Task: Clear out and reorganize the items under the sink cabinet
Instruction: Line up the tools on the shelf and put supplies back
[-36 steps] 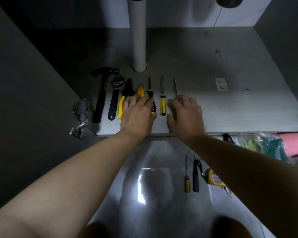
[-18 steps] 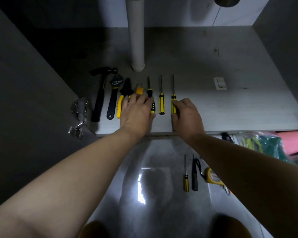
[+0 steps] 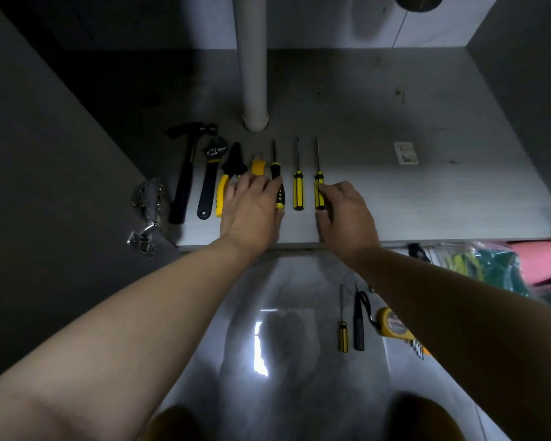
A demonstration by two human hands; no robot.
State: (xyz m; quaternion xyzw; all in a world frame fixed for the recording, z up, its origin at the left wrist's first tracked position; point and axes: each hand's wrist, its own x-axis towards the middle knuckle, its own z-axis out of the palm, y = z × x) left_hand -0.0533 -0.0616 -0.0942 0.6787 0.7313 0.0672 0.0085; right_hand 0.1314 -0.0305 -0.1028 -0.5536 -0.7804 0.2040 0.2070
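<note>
On the cabinet floor (image 3: pixel 411 202) lies a row of tools: a hammer (image 3: pixel 185 173), an adjustable wrench (image 3: pixel 210 176), pliers (image 3: pixel 226 173), a yellow utility knife (image 3: pixel 257 167) and three yellow-and-black screwdrivers. My left hand (image 3: pixel 252 208) lies flat over the pliers' handle and the knife. Its fingers touch the left screwdriver (image 3: pixel 275 167). The middle screwdriver (image 3: pixel 298 189) lies free between my hands. My right hand (image 3: pixel 344 214) touches the handle of the right screwdriver (image 3: pixel 318 183) with its fingertips, thumb near the butt end.
A white drain pipe (image 3: pixel 253 74) rises behind the tools. A metal hinge (image 3: pixel 147 205) sticks out at the left door. On the tiled floor lie a small screwdriver (image 3: pixel 342 326), a black tool (image 3: pixel 359 323), a yellow tape measure (image 3: pixel 392 323) and plastic bags (image 3: pixel 490 265).
My right hand has slid rightward off the right screwdriver, uncovering its handle, and now touches only its side. My left hand has stayed on the tools.
</note>
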